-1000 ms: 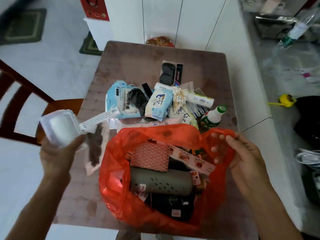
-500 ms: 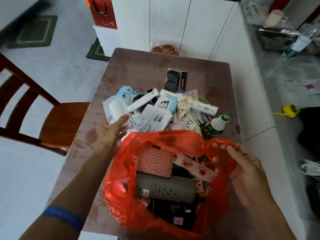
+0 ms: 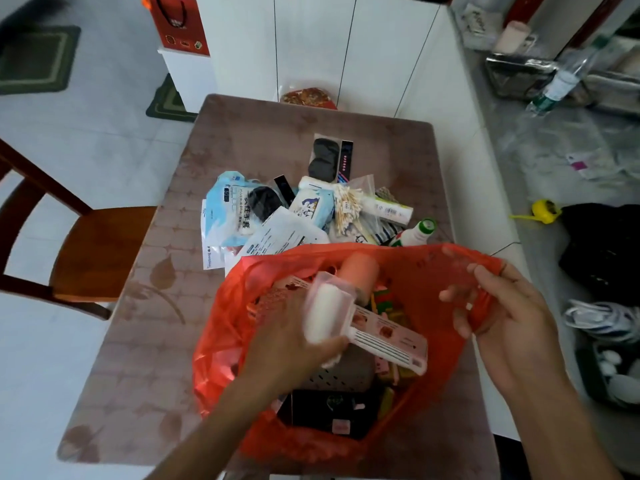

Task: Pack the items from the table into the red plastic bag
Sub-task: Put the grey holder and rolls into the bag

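While the red plastic bag (image 3: 346, 441) gapes open at the table's (image 3: 242, 133) near edge, the left hand (image 3: 291, 344) is over its mouth, fingers wrapped around a white lint roller (image 3: 329, 313) in clear packaging, handle pointing right. The right hand (image 3: 509, 317) pinches the bag's right rim, holding it wide. Beyond the bag, toward the table's middle, waits the pile: a blue glove packet (image 3: 228, 206), cotton swabs (image 3: 349, 206), a green-capped bottle (image 3: 417, 232).
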`<state>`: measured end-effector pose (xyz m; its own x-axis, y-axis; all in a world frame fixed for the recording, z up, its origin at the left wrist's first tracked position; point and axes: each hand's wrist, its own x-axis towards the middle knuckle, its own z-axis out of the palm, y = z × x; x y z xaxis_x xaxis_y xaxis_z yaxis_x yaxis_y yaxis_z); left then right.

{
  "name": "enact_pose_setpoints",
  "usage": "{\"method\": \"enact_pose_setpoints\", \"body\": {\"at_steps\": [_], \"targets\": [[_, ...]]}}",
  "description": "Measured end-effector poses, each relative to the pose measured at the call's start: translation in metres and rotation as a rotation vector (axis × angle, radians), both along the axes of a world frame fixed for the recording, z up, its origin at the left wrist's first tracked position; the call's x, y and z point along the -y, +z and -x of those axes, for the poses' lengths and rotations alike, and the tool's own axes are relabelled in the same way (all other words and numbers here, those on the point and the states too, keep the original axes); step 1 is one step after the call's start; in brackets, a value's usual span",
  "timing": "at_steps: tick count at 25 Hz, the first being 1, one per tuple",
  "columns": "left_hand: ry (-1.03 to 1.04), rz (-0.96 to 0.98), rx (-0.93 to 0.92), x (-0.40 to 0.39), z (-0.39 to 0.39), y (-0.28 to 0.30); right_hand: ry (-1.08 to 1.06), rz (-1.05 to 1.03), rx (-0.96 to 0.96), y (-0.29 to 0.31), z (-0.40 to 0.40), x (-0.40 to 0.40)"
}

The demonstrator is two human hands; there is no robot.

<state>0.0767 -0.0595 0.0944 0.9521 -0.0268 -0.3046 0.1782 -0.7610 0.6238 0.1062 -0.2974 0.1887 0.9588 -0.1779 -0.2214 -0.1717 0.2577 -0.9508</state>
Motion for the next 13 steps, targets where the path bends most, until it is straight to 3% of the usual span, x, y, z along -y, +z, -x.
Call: {"method": "enact_pose_setpoints", "body": {"at_steps": [4,7,9,11,13], "targets": [[-0.162,-0.277,0.109,0.054,0.001,-0.026,0.063,0.084,0.005,-0.005,-0.003,-0.006],[0.035,-0.061,0.384,0.02,-0.033,0.003,0.099,0.197,-0.081,-0.02,-0.015,-0.022],[0.307,0.113,0.411,-0.023,-0.075,-0.001,0.103,0.257,-0.144,-0.025,-0.024,-0.03],[0.445,0.07,0.221,-0.065,-0.12,-0.033,0.058,0.287,-0.188,-0.026,-0.031,-0.031],[0.385,0.06,-0.154,-0.098,-0.142,-0.085,0.01,0.284,-0.197,-0.026,-0.034,-0.031]]}}
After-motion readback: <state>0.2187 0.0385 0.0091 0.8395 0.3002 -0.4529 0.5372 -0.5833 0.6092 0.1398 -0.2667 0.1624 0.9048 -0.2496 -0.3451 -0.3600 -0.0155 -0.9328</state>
